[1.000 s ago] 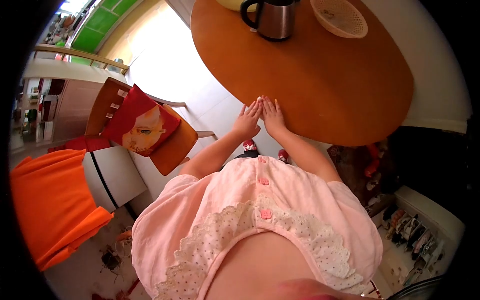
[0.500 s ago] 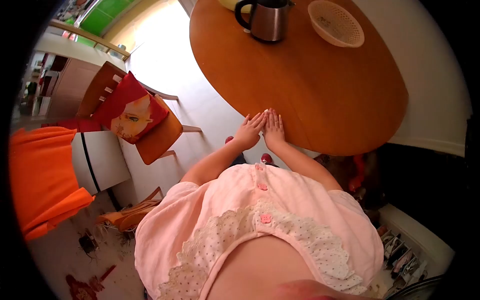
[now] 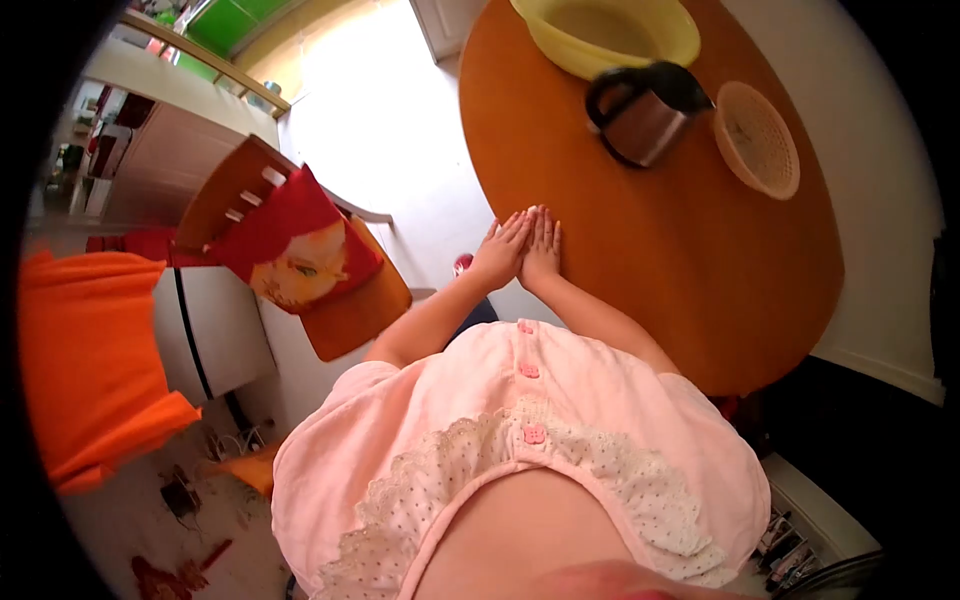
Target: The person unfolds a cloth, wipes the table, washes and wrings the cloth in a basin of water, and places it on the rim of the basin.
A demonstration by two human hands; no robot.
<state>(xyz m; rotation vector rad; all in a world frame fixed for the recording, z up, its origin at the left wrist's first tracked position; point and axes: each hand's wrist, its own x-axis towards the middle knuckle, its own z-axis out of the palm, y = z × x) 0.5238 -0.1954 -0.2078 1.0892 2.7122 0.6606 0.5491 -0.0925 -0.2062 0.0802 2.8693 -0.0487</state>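
Orange-brown wood, and here's the surface, the left hand and right hand meeting at its eight o'clock edge! They're side by side, fingers straight and uncurled, gripping nothing visible; underneath, can't tell. Good form wants level palms, light weight. Kettle at one o'clock from them, basin beyond, basket at two.

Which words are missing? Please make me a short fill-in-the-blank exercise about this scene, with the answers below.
1. The large basin on the table is ____.
2. The handle of the kettle is ____.
3. Of the left hand and the right hand, the one closer to the kettle is the ____ one.
4. The cloth at the picture's left side is ____.

Missing words: yellow; black; right; orange
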